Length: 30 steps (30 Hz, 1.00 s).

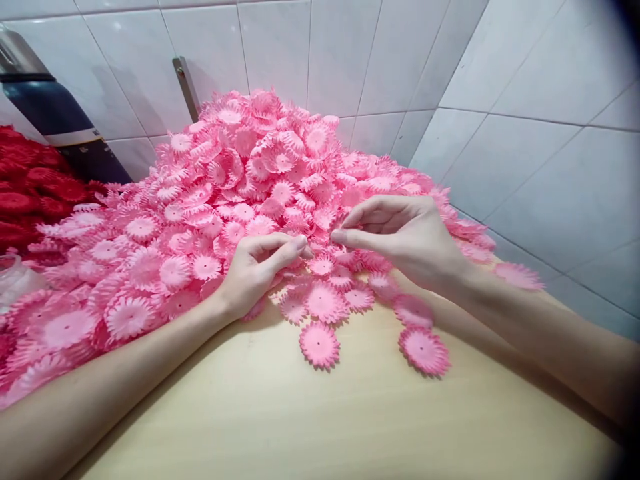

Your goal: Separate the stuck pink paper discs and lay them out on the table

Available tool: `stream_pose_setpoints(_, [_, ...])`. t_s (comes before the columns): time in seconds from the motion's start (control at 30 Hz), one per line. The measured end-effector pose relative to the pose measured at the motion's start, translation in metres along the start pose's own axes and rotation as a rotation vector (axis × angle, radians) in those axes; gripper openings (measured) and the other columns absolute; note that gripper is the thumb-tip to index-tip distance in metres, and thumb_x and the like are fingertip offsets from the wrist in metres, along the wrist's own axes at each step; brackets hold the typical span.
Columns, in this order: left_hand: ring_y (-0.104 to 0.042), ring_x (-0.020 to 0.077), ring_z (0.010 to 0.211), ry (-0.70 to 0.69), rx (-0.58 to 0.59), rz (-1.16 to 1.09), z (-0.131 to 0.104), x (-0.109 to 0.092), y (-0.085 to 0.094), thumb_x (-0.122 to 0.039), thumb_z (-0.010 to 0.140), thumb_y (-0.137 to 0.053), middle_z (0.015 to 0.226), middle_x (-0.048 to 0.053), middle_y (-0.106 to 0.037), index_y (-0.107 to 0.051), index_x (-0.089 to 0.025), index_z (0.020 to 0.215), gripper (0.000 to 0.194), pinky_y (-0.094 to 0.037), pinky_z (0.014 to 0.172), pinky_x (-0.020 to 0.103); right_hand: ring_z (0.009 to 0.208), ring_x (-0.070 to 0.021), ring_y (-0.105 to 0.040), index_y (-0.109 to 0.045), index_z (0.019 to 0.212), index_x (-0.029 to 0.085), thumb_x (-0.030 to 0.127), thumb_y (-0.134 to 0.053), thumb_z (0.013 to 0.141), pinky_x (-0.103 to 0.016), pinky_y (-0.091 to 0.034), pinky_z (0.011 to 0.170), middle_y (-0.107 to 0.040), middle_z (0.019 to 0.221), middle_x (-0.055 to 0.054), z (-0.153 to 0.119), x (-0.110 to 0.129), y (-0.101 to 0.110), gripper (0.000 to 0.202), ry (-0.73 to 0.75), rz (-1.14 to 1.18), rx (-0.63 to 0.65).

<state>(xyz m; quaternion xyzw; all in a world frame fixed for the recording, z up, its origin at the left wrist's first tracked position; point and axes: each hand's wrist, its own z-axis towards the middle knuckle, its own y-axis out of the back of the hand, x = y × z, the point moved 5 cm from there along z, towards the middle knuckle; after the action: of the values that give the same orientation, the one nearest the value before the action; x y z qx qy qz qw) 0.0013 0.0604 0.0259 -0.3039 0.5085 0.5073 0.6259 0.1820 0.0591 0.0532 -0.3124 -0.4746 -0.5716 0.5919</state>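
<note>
- Pink fills our view: a great heap of fringed discs point(270, 163) climbs against the tiled wall point(525, 167) and spills forward over the pale tabletop point(280, 413).
- Down at the front edge of that heap, we have both bare hands up close, fingertips facing each other with a small gap between.
- Our left hand point(253, 273) is curled, thumb and forefinger drawn together in a pinch; whether anything sits between those tips, we cannot tell.
- Over to our right hand point(417, 233), arched above the discs, thumb and forefinger also close at the tips; again, we cannot tell what, if anything, it grips.
- Just below the fingertips we spot a small pink disc point(321, 265) lying flat among its neighbours.
- Nearer to us, one loose disc point(319, 345) lies on the wood with a dark dot at its centre, and a deeper pink disc point(424, 350) lies off to its right.
- Out past our right forearm, a lone disc point(519, 276) lies at the table's far edge.
- On the left we catch a red pile point(30, 190), with a dark blue bottle point(75, 120) tilted in our view behind it, and a metal strip point(186, 89) on the tiles.
</note>
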Motion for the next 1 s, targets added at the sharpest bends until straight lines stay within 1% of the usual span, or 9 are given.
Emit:
stream_pose_setpoints(0.1, [-0.063,0.0156,0.075,0.027,-0.036,-0.023,0.000,0.003,0.001,-0.040,0.080,-0.064,0.081,0.005,-0.071,-0.073,-0.017,0.077,0.025,-0.052,0.070,0.027,0.073,-0.0175,-0.067,-0.066,0.075,0.019,0.028,-0.082,0.062,-0.032,-0.058,0.067,-0.070,0.078,-0.003,-0.002,-0.005,-0.005,0.023,-0.047,0.010,0.060])
stream_pose_setpoints(0.17, [-0.063,0.0138,0.073,0.027,-0.047,-0.028,0.000,0.003,0.001,-0.038,0.080,-0.065,0.080,0.004,-0.070,-0.073,-0.017,0.080,0.023,-0.052,0.069,0.025,0.067,-0.0150,-0.065,-0.062,0.080,0.019,0.026,-0.081,0.063,-0.028,-0.054,0.059,-0.067,0.075,-0.001,-0.003,-0.007,-0.007,0.026,-0.057,-0.003,0.093])
stream_pose_setpoints(0.3, [-0.063,0.0136,0.079,0.020,-0.051,0.006,0.001,0.001,-0.001,-0.035,0.076,-0.070,0.086,0.004,-0.069,-0.070,-0.017,0.087,0.021,-0.053,0.073,0.025,0.044,-0.0074,-0.045,-0.054,0.090,0.022,0.025,-0.075,0.073,-0.021,-0.036,0.041,-0.050,0.052,0.008,-0.005,-0.007,-0.012,0.028,-0.070,-0.053,0.133])
stream_pose_setpoints(0.4, [-0.063,0.0142,0.081,0.008,0.011,-0.009,0.001,0.000,-0.006,-0.032,0.075,-0.071,0.091,0.005,-0.068,-0.067,-0.016,0.091,0.023,-0.054,0.074,0.026,0.038,-0.0054,-0.032,-0.052,0.089,0.022,0.029,-0.071,0.078,-0.020,-0.026,0.037,-0.038,0.045,0.011,-0.005,-0.007,-0.013,0.023,-0.067,-0.071,0.120])
stream_pose_setpoints(0.63, [-0.063,0.0140,0.074,-0.033,0.115,0.031,-0.002,0.000,-0.011,-0.030,0.076,-0.071,0.085,0.006,-0.069,-0.070,-0.015,0.088,0.019,-0.051,0.068,0.025,0.041,-0.0045,-0.032,-0.048,0.076,0.020,0.033,-0.074,0.074,-0.019,-0.022,0.037,-0.042,0.048,0.010,-0.007,-0.015,-0.023,0.029,-0.107,-0.008,0.254])
stream_pose_setpoints(0.73, [-0.060,0.0110,0.067,-0.028,0.031,0.033,0.001,0.003,-0.005,-0.030,0.078,-0.068,0.077,0.003,-0.067,-0.067,-0.015,0.079,0.016,-0.049,0.063,0.023,0.040,-0.0040,-0.033,-0.052,0.074,0.019,0.031,-0.077,0.071,-0.019,-0.023,0.037,-0.042,0.047,0.009,-0.008,-0.015,-0.022,0.028,-0.105,-0.023,0.263])
stream_pose_setpoints(0.87, [-0.057,0.0087,0.063,0.035,-0.212,-0.146,0.006,0.012,0.011,-0.030,0.080,-0.066,0.073,-0.001,-0.060,-0.057,-0.017,0.078,0.016,-0.048,0.059,0.021,0.044,-0.0061,-0.044,-0.054,0.070,0.019,0.026,-0.080,0.066,-0.020,-0.033,0.040,-0.050,0.053,0.006,-0.008,-0.009,-0.016,0.028,-0.061,-0.054,0.212])
stream_pose_setpoints(0.93, [-0.058,0.0093,0.068,0.042,-0.234,-0.172,0.007,0.014,0.012,-0.026,0.077,-0.067,0.077,-0.001,-0.060,-0.057,-0.017,0.080,0.014,-0.049,0.063,0.021,0.056,-0.0100,-0.055,-0.059,0.075,0.020,0.025,-0.079,0.066,-0.023,-0.045,0.048,-0.060,0.066,0.002,-0.007,-0.006,-0.014,0.023,-0.048,-0.044,0.208])
stream_pose_setpoints(1.0, [-0.059,0.0111,0.078,0.025,-0.188,-0.105,0.007,0.012,0.009,-0.020,0.074,-0.069,0.084,0.000,-0.061,-0.059,-0.017,0.083,0.014,-0.050,0.072,0.023,0.072,-0.0140,-0.062,-0.062,0.083,0.021,0.024,-0.078,0.067,-0.027,-0.052,0.062,-0.065,0.082,-0.001,-0.006,-0.005,-0.013,0.023,-0.037,-0.024,0.220])
